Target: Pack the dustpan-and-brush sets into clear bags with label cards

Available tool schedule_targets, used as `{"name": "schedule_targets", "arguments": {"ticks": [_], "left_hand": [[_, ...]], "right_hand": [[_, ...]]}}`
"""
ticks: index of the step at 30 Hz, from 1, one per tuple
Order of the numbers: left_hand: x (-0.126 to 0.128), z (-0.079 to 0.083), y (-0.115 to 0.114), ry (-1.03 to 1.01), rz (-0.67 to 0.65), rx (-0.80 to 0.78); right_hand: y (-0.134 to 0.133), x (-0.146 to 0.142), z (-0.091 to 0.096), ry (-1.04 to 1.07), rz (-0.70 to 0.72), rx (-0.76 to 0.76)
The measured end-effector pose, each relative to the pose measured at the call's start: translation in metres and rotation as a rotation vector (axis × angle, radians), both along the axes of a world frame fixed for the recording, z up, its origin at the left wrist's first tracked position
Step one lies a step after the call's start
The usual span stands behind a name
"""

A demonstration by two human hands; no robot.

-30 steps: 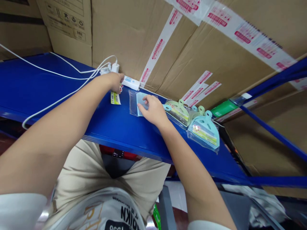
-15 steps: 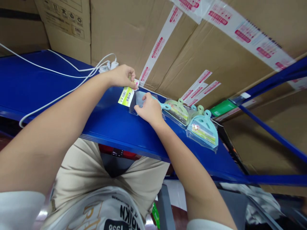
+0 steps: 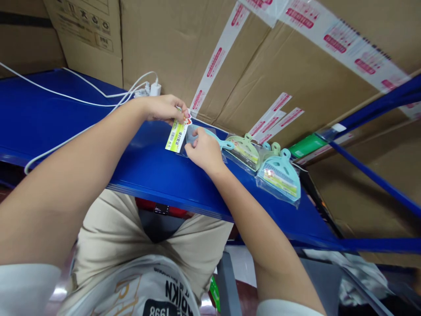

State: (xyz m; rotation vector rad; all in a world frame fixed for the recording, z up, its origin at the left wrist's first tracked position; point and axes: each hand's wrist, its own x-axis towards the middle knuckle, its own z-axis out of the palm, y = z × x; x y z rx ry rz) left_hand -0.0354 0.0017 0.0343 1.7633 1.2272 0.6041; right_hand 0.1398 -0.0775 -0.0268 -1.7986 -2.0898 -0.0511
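My left hand (image 3: 171, 109) pinches the top end of a white and yellow-green label card (image 3: 176, 137) printed with a barcode. My right hand (image 3: 204, 148) is closed on the clear bag of a blue dustpan (image 3: 217, 139), whose handle points right past my wrist. The card's right edge meets the open-looking left end of that bag; whether it is inside I cannot tell. To the right lie a bagged green dustpan (image 3: 246, 151) and a bagged light blue dustpan (image 3: 280, 175), each with a similar card and a small brush.
All this rests on a blue shelf (image 3: 158, 177). Large cardboard boxes (image 3: 164, 48) stand along its back. White cables and chargers (image 3: 154, 89) lie at the left, and a green packet (image 3: 309, 144) sits at the back right by a blue post.
The label card has shifted slightly right and down against the bag, with my left hand following it. My right hand stays almost in place on the bag.
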Motion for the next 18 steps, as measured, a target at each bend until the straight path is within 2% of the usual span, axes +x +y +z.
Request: {"name": "schedule_targets", "arguments": {"ticks": [9,18], "left_hand": [[0.0018,0.0011,-0.0040,0.020,0.031,-0.025],[-0.0002,-0.0074,0.0016,0.116,-0.047,-0.108]], "right_hand": [[0.0009,0.0026,-0.0026,0.056,0.010,0.027],[0.0028,0.0055,-0.0014,0.317,0.009,0.078]]}}
